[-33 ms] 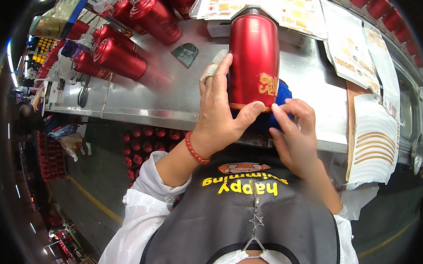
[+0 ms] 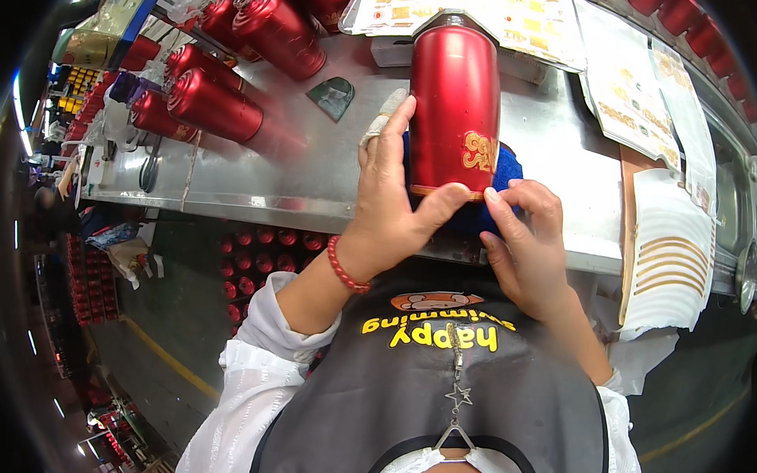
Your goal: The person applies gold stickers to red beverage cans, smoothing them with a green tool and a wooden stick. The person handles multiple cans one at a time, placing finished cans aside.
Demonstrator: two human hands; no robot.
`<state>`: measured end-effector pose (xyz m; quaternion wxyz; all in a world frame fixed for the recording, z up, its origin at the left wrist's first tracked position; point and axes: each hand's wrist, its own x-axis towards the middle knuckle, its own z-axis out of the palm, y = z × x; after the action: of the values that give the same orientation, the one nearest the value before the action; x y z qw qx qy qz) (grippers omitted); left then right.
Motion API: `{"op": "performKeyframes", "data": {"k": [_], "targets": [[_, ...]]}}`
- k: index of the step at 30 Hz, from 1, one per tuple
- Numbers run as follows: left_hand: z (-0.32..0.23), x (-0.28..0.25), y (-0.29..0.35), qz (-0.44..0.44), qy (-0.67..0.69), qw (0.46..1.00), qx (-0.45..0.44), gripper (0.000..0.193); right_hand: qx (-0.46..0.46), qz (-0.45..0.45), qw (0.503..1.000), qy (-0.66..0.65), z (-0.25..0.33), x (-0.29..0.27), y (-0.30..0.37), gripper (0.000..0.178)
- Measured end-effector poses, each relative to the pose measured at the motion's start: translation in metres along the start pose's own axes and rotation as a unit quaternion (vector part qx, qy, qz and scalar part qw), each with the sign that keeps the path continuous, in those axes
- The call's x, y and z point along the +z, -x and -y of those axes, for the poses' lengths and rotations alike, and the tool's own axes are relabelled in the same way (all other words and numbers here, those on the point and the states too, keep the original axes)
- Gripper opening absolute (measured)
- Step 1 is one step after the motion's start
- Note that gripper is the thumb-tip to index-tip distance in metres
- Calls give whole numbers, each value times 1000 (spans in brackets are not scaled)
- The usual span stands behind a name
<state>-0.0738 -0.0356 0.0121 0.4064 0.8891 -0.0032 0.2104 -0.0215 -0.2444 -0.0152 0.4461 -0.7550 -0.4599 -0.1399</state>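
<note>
One red bottle (image 2: 453, 104) is at 12 o'clock, one blue cloth (image 2: 507, 170) beneath. The left hand (image 2: 392, 212) lies half-open along the bottle's 9-o'clock side; the right hand (image 2: 531, 258) touches its 5-o'clock edge, grip impossible to tell.

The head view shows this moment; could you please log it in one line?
left hand: against red bottle, thumb at gold strip | right hand: index fingertip at strip | blue fabric: beside bottle
</note>
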Motion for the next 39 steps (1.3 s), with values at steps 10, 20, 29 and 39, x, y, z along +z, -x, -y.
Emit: {"op": "performKeyframes", "data": {"k": [10,20,29,39], "targets": [[5,3,0,14,24,1000,-7,95,0,25,1000,12,0,2,1,65],[17,-3,0,44,123,990,-45,95,2,21,1000,-6,-1,2,3,65],[3,6,2,8,49,998,-40,92,0,23,1000,-2,-1,3,2,65],[15,-2,43,-72,-295,908,289,33,5,19,1000,-12,-2,3,4,66]]}}
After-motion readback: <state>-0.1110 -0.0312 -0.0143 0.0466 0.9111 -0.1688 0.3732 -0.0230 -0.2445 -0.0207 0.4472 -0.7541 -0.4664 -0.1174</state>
